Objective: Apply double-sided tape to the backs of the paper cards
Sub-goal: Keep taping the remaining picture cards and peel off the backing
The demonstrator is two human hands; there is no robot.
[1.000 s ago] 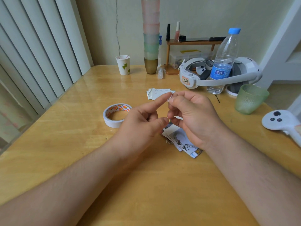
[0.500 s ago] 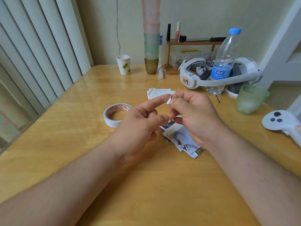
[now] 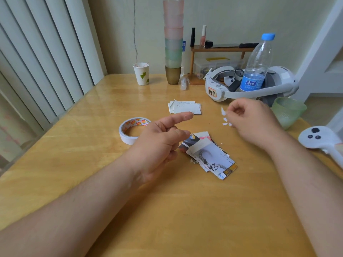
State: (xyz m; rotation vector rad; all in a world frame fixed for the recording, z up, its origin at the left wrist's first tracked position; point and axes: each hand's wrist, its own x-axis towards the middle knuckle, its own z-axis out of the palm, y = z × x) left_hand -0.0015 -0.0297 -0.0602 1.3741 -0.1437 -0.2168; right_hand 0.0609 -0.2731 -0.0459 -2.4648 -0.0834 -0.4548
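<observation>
We see both bare forearms reaching in over the wooden surface (image 3: 78, 164). Our left hand (image 3: 157, 145) hovers above the middle of it, index finger stretched out straight toward the far side, thumb extended beneath it, the other fingers curled loosely underneath; it holds nothing. Our right hand (image 3: 254, 123) is raised further right, apart from the left, its fingers curled inward with the tips gathered near the thumb. A small white scrap of tape backing (image 3: 223, 111) sits at those fingertips, and we cannot tell whether it is pinched or merely stuck there; more white scraps (image 3: 226, 122) show just below it.

The printed paper cards (image 3: 209, 156) lie in a loose fanned pile on the surface between the two hands, just beside the left thumb. The roll of double-sided tape (image 3: 132, 129) lies flat to the left of the left hand, partly hidden by it. A second small stack of white cards (image 3: 185, 107) rests beyond the left index fingertip. At the far edge stand a paper cup (image 3: 141, 73), stacked plastic cups (image 3: 173, 39), a water bottle (image 3: 257, 64) and a white headset (image 3: 246, 84).
</observation>
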